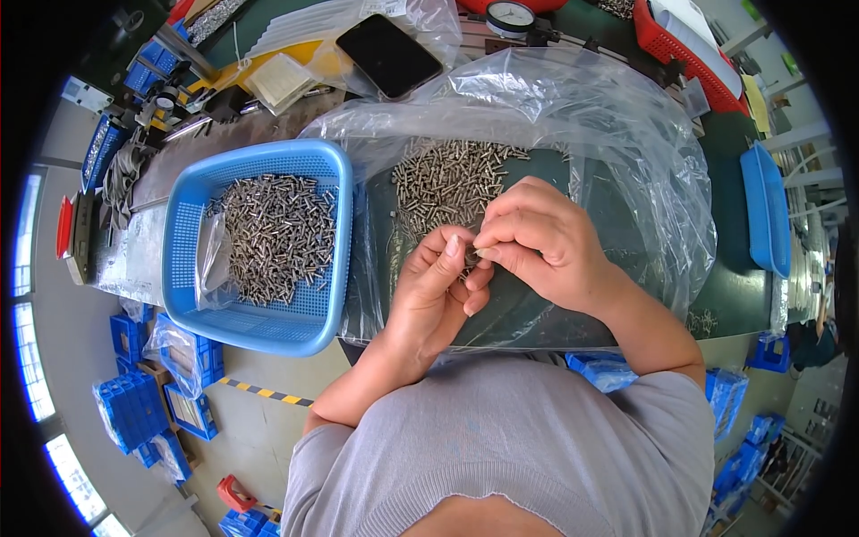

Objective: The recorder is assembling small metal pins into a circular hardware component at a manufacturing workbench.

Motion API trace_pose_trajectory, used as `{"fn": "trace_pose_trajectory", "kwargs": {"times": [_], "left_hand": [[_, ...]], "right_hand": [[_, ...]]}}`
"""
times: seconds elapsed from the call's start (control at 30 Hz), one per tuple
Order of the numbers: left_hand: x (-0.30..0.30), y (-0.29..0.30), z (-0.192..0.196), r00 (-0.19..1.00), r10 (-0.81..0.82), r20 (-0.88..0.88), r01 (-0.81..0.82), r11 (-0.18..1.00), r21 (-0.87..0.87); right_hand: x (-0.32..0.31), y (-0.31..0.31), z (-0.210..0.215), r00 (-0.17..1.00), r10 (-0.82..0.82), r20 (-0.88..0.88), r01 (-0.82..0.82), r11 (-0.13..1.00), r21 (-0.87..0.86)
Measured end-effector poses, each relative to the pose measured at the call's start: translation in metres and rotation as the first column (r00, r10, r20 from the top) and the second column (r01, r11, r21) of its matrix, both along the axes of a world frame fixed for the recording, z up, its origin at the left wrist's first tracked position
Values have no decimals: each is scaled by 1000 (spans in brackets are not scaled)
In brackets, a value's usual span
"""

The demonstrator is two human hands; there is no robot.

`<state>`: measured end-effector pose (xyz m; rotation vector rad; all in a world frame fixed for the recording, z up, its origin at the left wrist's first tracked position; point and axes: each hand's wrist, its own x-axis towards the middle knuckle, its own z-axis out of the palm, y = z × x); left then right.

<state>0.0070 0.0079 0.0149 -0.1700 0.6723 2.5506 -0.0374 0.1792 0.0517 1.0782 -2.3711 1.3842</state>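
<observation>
Both my hands meet above the near side of a pile of small metal pins (447, 183), which lies on a clear plastic sheet (528, 313). My left hand (436, 285) is curled, palm up, around a few of the pins (471, 259). The fingertips of my right hand (541, 237) pinch at the same spot, closed on what seems to be one small metal pin, mostly hidden by the fingers. To the left stands a blue plastic basket (335, 304), holding many similar pins (277, 234) and a clear plastic bag (213, 259).
Crumpled clear plastic (653, 170) covers the bench's right part. A black phone (389, 55) lies at the back, near a dial gauge (510, 16). At the back right is a red basket (684, 54) with papers; a blue tray (765, 210) sits at the right edge.
</observation>
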Motion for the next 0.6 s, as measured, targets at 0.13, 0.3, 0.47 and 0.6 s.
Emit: {"fn": "trace_pose_trajectory", "kwargs": {"times": [0.13,0.3,0.47,0.6], "left_hand": [[0,1,-3,998,-14,-60,13,1000,-20],[0,0,-2,999,-8,-34,8,1000,-16],[0,1,2,999,-32,-20,32,999,-23],[0,-1,-1,996,-77,-40,77,997,-22]], "right_hand": [[3,-5,-1,996,-37,-80,37,999,-3],[2,2,1,987,33,158,-22,997,-71],[1,3,3,936,94,339,-62,993,-103],[1,2,0,944,98,316,-81,995,-66]]}}
